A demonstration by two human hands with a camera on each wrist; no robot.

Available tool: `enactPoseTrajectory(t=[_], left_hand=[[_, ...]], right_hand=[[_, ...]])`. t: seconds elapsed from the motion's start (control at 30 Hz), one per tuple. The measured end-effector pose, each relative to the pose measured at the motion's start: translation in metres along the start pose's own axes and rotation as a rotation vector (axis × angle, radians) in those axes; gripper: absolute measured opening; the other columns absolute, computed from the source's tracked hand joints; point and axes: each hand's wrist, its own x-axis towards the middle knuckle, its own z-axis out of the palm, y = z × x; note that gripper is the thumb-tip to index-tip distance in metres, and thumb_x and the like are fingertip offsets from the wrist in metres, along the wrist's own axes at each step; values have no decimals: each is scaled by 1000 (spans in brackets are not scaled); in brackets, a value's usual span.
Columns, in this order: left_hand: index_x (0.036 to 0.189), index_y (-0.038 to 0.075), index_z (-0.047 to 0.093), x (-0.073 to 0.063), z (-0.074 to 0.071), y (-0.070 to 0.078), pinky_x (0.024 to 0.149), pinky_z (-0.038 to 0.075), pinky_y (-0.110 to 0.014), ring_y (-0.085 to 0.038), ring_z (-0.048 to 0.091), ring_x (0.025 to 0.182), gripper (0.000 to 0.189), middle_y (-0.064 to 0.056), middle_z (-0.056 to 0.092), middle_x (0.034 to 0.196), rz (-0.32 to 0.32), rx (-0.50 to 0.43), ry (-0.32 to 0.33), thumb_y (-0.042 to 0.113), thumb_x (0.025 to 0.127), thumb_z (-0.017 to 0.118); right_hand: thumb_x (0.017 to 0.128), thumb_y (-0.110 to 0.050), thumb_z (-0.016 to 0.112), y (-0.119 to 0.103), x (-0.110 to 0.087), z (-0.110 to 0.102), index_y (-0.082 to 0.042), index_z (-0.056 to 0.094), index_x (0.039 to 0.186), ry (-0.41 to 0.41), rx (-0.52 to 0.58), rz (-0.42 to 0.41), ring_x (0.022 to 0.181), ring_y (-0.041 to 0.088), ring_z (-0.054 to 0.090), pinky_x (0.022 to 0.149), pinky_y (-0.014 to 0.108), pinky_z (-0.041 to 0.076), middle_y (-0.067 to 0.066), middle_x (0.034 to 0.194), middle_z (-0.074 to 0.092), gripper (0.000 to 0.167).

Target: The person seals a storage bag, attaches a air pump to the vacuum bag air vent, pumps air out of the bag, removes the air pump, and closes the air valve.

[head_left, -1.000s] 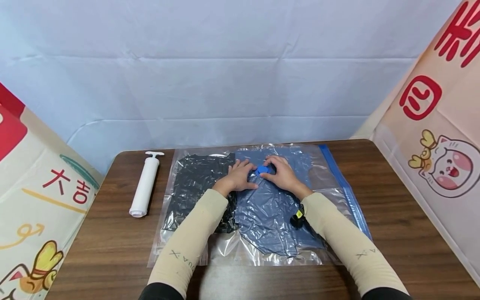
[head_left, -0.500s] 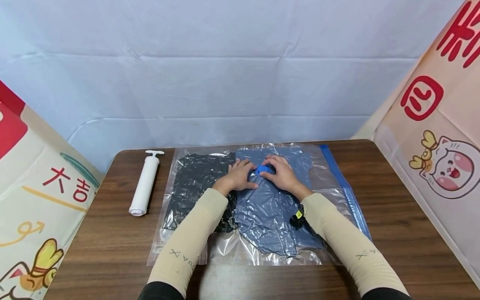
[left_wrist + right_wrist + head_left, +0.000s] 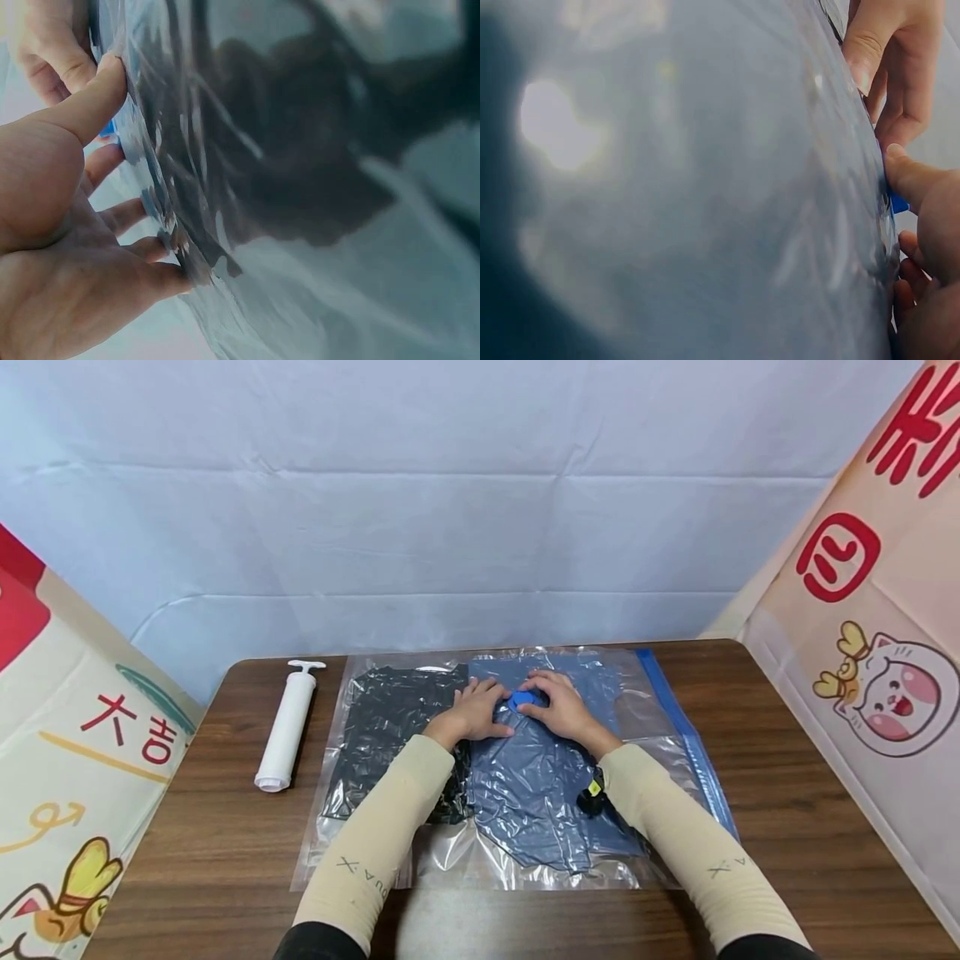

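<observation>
A clear vacuum storage bag [image 3: 442,860] lies flat, with a folded black garment [image 3: 397,710] in its left half and a blue-grey one [image 3: 525,793] in its right. On its upper middle sits a round blue valve cap [image 3: 527,699]. My right hand [image 3: 562,706] pinches this cap between thumb and fingers from the right. My left hand [image 3: 476,710] rests beside it with fingers spread, their tips on the film. In the left wrist view, the left fingertips [image 3: 172,279] touch the plastic. The right wrist view shows a bit of the blue cap [image 3: 899,202] behind the right thumb.
A white hand pump [image 3: 288,731] with a T-handle lies left of the bag on the brown wooden table [image 3: 795,793]. The bag's blue zip strip [image 3: 675,702] runs down its right side. A white cloth [image 3: 480,527] hangs behind the table, and printed banners [image 3: 862,635] flank it.
</observation>
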Motion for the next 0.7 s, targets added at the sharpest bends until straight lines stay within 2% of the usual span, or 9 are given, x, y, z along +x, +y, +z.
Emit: enactPoseTrajectory(t=[0.47,0.6,0.7], left_hand=[[157,21,39,1,1,2,122,12,-61,-41,5,155,68,-11,15,169,4,35,-20,47,99,64],[155,21,40,3,-3,4,122,16,-60,-40,9,155,68,-10,19,168,-6,65,-32,48,98,66],[154,22,42,8,-7,2,121,23,-57,-37,15,154,65,-8,24,167,-12,90,-51,47,99,65]], right_hand=[[92,-25,79,-2,1,-2,-5,70,122,19,0,15,142,45,36,115,63,26,22,148,50,37],[91,-24,79,-3,2,-5,-4,70,123,-8,-16,8,139,47,38,114,63,28,23,147,51,39],[93,-23,78,-3,4,-10,-1,65,132,-58,-5,-3,138,46,41,113,62,32,24,147,51,47]])
